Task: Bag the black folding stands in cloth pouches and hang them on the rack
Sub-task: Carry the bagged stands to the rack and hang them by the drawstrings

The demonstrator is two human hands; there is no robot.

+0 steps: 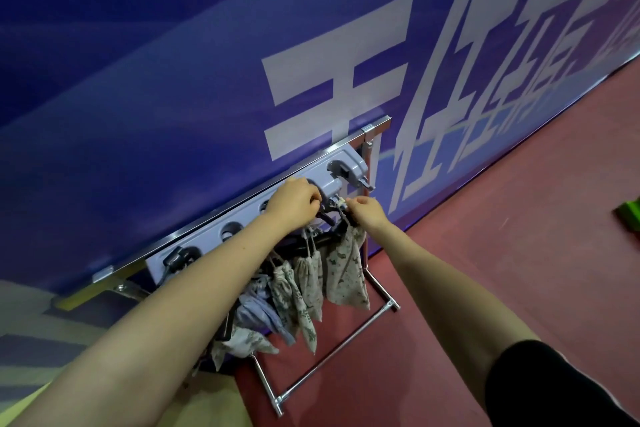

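Your right hand (367, 211) pinches the drawstring (341, 202) of a patterned pouch (346, 274) at a hook on the grey rack (242, 208). Your left hand (294, 199) curls over the next hook, hiding what it grips. The pouch hangs directly below your right hand, with other pouches (298, 291) bunched left of it. Right of the rack lies open red floor (502, 218).

— At the grey hook panel (242, 215) of the chrome rack (332, 362)?
— Left hand (294, 201) curled over a hook; right hand (367, 210) pinching a pouch drawstring (341, 202).
— Below?
— Patterned cloth pouches (344, 274) hanging bunched on black hangers (322, 239), above red floor (502, 218).
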